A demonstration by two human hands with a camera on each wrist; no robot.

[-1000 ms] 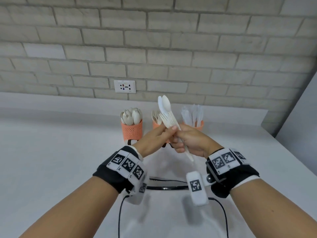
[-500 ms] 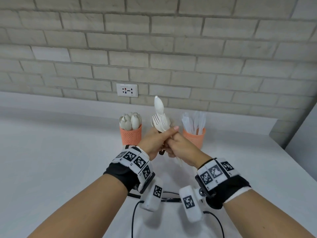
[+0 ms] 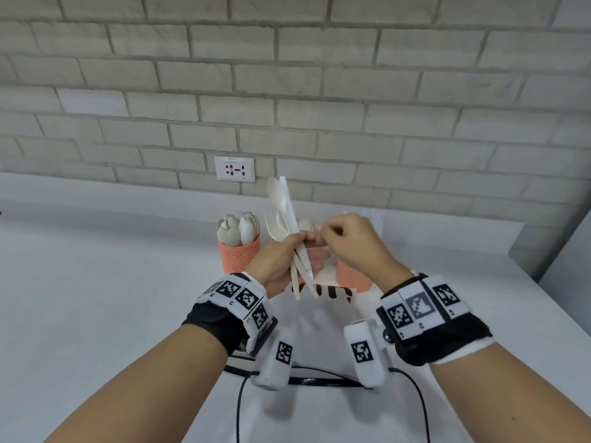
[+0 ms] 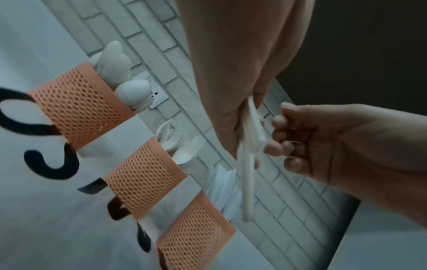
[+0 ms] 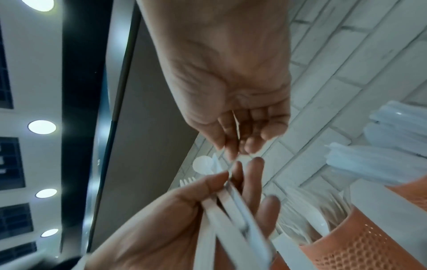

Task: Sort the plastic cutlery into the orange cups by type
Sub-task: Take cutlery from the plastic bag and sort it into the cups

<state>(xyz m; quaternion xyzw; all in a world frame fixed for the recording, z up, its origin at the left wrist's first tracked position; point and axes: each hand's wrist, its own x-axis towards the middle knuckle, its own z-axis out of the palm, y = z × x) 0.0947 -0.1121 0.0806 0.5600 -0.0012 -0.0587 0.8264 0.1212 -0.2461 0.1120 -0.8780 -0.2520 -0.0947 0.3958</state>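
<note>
Nearest, a small bunch of white cutlery (image 3: 295, 247) is held upright in the left hand (image 3: 275, 260), thumb and curled fingers wrapped round the handles; at least 1 spoon and 1 fork show at the top. The right hand (image 3: 348, 241) is brought against the bunch with its fingertips (image 5: 231, 153) pinched together on 1 thin piece. To separate it cleanly, that piece is probably best drawn straight up while the left grip is kept firm, so the rest is not dragged out. Behind stand 3 orange cups: the spoon cup (image 3: 238, 255), the fork cup (image 4: 144, 178) and the knife cup (image 3: 351, 278). The type should be checked before dropping.
</note>
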